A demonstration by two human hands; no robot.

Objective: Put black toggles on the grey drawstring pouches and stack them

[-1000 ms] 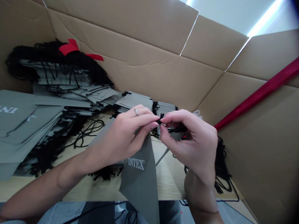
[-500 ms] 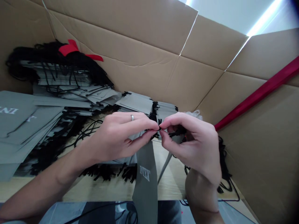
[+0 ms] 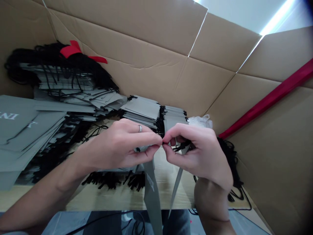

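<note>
My left hand (image 3: 122, 143), with a ring on one finger, pinches a black cord near the middle of the view. Fingertip to fingertip with it, my right hand (image 3: 198, 150) pinches the same cord, and more black cord (image 3: 182, 146) shows inside its curled fingers. Below the hands hangs a grey printed piece (image 3: 152, 192), turned partly edge-on. A second grey strip (image 3: 176, 189) hangs under my right hand. The cord between the fingertips is mostly covered by them.
Grey pieces with black cords lie stacked at the left (image 3: 19, 130) and behind the hands (image 3: 144, 106). A black cord bundle with a red band (image 3: 70, 50) tops the far-left pile. Cardboard walls (image 3: 146, 39) surround the wooden table (image 3: 110, 199). A red strip (image 3: 269, 98) slants at right.
Both hands have shifted slightly left and down, their fingertips now closer together. The hanging grey piece has turned more edge-on, and the second strip has swung.
</note>
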